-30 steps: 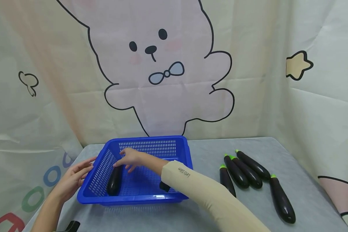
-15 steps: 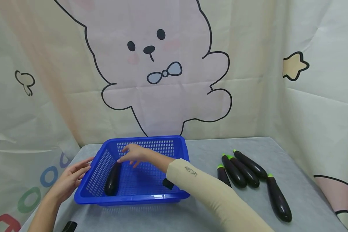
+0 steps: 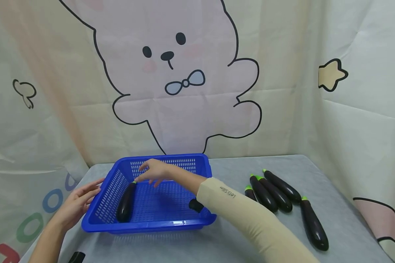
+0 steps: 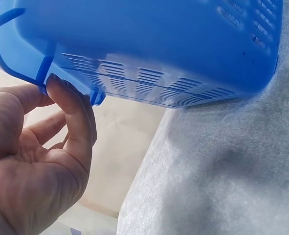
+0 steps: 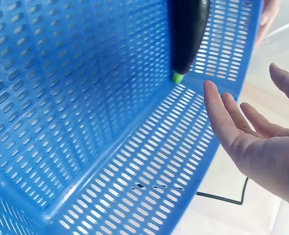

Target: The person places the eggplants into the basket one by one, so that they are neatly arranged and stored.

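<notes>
A blue perforated plastic basket [image 3: 164,223] sits on the table, with one dark eggplant [image 3: 126,202] lying along its left side inside. At the basket's left rim is my left hand [image 3: 77,204]; the left wrist view shows thumb and curled fingertips [image 4: 61,93] pinching the rim's edge. My right hand [image 3: 156,170] hovers inside the basket, just beyond the eggplant's green stem end. Its fingers [image 5: 227,117] are apart and loosely bent, holding nothing, and a gap separates them from the eggplant in the right wrist view.
Several more eggplants [image 3: 276,193] lie on the grey-covered table [image 3: 230,168] right of the basket, one [image 3: 314,224] nearer the front. The right sleeve partly covers one of them. A printed curtain [image 3: 184,120] stands behind the table.
My right hand has let go of the eggplant's stem end and risen up and away from it. The eggplant lies in the basket. My left hand stays at the rim; the whole view shifts slightly.
</notes>
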